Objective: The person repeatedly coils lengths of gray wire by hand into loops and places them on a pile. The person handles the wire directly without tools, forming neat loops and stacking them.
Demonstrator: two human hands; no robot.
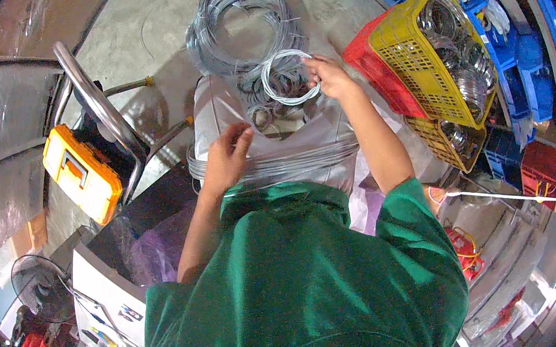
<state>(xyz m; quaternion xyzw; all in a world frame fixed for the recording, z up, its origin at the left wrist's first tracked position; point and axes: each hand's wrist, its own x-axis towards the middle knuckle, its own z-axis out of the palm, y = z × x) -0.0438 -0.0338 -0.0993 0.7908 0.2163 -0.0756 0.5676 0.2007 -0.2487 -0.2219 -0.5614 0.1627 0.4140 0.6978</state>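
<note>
Largest, a loose grey wire bundle [238, 19] sprawled on the concrete floor [137, 45] at twelve o'clock, with yellow crate [427, 58] of finished metal rings at two o'clock, probably kept within easy reach for dropping hoops in. Nearer, a plastic-wrapped counter [302, 146] at centre, bound with wire bands, bearing a heap of small coils. Smallest, a pale wire hoop [288, 77] of several thin turns, held up at one o'clock by right hand [330, 77], fingers clamped on its rim, seemingly to keep the turns together; left hand [226, 157] resting on the wrap, fingers loosely curled, gripping nothing visible.
</note>
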